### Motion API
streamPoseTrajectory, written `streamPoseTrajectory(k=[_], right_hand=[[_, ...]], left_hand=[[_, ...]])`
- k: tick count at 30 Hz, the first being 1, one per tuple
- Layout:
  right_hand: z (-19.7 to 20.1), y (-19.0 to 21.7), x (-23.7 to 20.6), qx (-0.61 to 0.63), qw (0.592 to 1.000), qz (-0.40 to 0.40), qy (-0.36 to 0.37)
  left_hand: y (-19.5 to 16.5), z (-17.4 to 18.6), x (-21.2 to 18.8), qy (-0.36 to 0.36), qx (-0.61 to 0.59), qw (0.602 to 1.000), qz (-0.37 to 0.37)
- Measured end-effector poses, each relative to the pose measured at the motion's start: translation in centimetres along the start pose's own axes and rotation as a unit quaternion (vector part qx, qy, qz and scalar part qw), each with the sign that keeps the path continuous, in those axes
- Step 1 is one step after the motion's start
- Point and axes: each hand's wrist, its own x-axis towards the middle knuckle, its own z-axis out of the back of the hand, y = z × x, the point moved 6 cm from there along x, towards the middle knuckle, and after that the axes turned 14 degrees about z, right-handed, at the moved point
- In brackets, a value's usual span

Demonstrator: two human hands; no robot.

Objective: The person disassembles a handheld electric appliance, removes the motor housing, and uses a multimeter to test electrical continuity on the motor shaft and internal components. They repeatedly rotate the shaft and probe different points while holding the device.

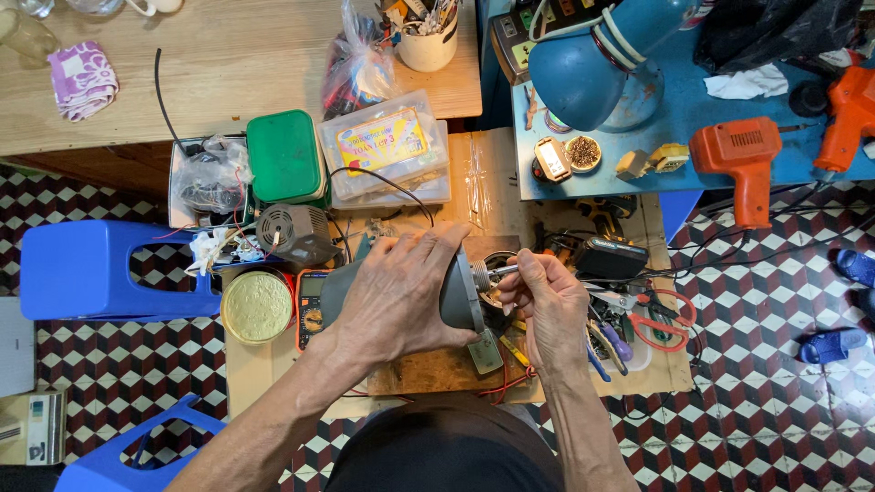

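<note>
Left hand (396,296) is wrapped right over a grey motor housing (460,293), a smooth, rounded plastic-looking cone, gripping it firmly and holding it on its side above the cardboard sheet (456,369). Right hand (547,305) is just beside the housing's open end, fingers pinched together on a thin metal tool (503,271), silver and shiny, whose tip sits at the ribbed, threaded-looking hub there. Whether the tip is actually seated in anything, I cannot tell; the fingers hide it.

The risk, as I judge it: that housing is smooth and curved, so if the left-hand grip eases it could roll or twist, and the slim tool could skid off the hub toward the fingertips. Red wires (510,381) loop below the housing, close enough to snag on a wrist and tug the little grey tag-like part (486,353) hanging just under it.

Left of the housing lies a round gold tin lid (257,306), embossed and matte, with a yellow-cased meter (310,314) between them, partly covered by the hand. Beyond the housing from the person sit a glossy green plastic box (285,157) and a clear lidded container (387,150). Right of the housing, red-handled scissors (661,323) lie among loose hand tools, and farther right an orange soldering gun (743,159) rests on the blue surface (674,109).
</note>
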Motion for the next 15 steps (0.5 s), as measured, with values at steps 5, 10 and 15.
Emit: streamPoseTrajectory(k=[5,10,15], right_hand=[[0.39,0.17,0.57,-0.024,1.0,0.003,0.003],[0.46,0.28,0.32,-0.034,0.999,0.011,0.0],[0.02,0.24,-0.19,-0.048,0.999,0.007,-0.006]], left_hand=[[0.2,0.04,0.11,0.007,-0.003,1.0,0.008],[0.07,0.16,0.11,-0.004,-0.008,1.0,-0.007],[-0.06,0.4,0.05,-0.02,-0.007,0.999,-0.026]])
